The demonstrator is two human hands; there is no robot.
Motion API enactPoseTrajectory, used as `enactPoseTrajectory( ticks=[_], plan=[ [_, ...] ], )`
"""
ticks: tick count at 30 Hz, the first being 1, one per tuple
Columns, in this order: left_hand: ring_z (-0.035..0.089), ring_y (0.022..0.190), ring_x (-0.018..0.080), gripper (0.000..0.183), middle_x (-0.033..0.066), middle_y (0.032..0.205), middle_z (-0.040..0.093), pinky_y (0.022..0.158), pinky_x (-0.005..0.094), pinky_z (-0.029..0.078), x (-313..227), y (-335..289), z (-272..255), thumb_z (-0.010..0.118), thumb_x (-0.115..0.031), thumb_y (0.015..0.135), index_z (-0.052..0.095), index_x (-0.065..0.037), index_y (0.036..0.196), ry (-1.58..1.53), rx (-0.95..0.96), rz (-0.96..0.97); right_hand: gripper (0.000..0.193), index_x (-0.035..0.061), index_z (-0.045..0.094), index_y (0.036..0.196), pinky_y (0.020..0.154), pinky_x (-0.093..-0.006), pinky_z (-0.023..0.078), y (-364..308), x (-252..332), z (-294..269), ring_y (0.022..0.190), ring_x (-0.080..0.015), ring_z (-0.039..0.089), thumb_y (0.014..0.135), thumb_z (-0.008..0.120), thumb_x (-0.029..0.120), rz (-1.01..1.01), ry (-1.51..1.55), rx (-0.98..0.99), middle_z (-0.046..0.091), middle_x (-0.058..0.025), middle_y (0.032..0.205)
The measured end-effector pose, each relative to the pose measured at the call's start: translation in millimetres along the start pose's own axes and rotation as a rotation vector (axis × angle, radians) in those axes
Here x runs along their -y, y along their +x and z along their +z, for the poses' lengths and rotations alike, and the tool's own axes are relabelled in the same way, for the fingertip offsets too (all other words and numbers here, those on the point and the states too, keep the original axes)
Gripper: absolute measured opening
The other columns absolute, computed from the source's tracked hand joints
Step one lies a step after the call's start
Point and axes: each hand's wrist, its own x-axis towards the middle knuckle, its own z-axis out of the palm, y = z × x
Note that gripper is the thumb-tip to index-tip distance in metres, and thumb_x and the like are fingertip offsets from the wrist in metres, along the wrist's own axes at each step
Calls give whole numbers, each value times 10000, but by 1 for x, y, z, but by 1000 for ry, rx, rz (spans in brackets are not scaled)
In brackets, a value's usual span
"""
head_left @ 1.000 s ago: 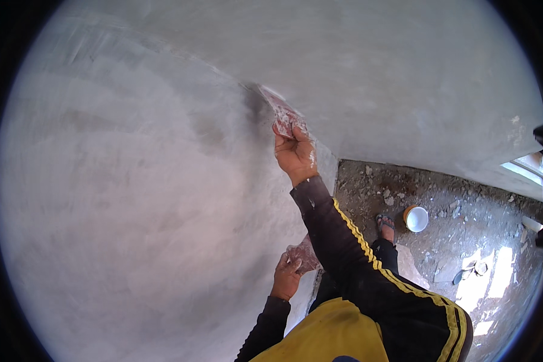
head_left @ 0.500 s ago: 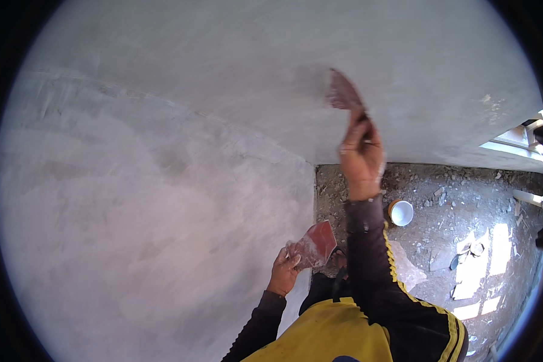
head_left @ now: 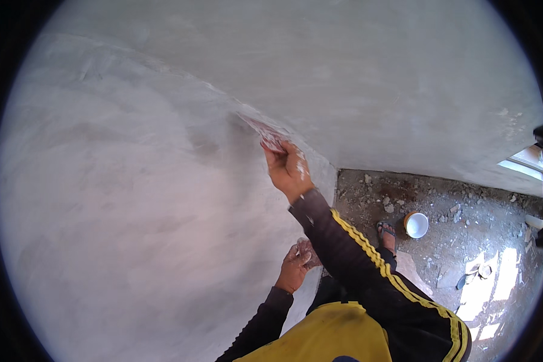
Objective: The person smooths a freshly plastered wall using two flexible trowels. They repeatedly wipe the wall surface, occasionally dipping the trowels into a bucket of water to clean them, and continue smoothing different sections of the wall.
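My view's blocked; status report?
Right hand holding smeared red scraper at wall corner. Left hand holding second scraper, partly behind right sleeve. Nothing visibly blocking.

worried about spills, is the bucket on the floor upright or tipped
Upright: the bucket shows its round mouth facing up, with orange side beneath.

The left wall (head_left: 133,229) is looking matt and chalky, the right wall (head_left: 374,78) is showing smooth, dull plaster! The upper scraper (head_left: 265,132) is wearing powdery white smears, the floor (head_left: 359,196) is looking rough, gritty, the bucket (head_left: 415,225) is resembling smooth plastic, the shirt (head_left: 329,335) matt cloth.
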Motion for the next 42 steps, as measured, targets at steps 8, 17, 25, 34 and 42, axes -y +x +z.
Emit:
enactPoseTrajectory(
  ticks=[8, 17, 25, 34, 42],
  plan=[
    [625, 1234, 269, 415, 96, 1349, 613, 1067, 476, 517, -5, 37, -55, 569, -5, 991, 493, -50, 1396, -55, -95, -21, 99, -118, 566, 1038, 1046, -494, 589, 109, 37, -9, 1103, -394, 689, 959, 564, -60, -151, 227, 169, 691, -255, 1079],
    [617, 1260, 307, 380, 140, 1332, 626, 1076, 508, 522, 12, 33, -72, 571, 20, 988, 517, -44, 1359, -120, 2, -62, 222, -120, 585, 1142, 989, -377, 626, -12, 120, -15, 1244, -373, 616, 954, 573, -3, -221, 66, -52, 633, -260, 1258],
    [649, 1195, 271, 326, 108, 1294, 648, 1027, 457, 541, 11, 57, -67, 618, -12, 972, 544, -73, 1283, -69, 36, -116, 166, -122, 584, 1054, 842, -345, 674, -33, 243, 35, 1137, -380, 679, 989, 541, 25, -490, -71, 438, 665, -266, 1165],
    [640, 1207, 268, 350, 108, 1323, 628, 1030, 454, 539, 18, 83, -89, 609, -19, 971, 533, -52, 1311, -41, 33, -157, 201, -61, 622, 1109, 756, -399, 657, -34, 201, -27, 881, -266, 744, 974, 560, 74, -716, -920, 53, 716, -173, 1044],
    [629, 1220, 273, 379, 118, 1332, 616, 1026, 458, 545, 26, 92, -106, 613, -16, 969, 526, -51, 1337, -76, 16, -111, 138, -26, 628, 1025, 744, -464, 650, 111, 139, -23, 839, -298, 708, 989, 602, 105, -1056, -960, -51, 600, -82, 774]
  ],
)
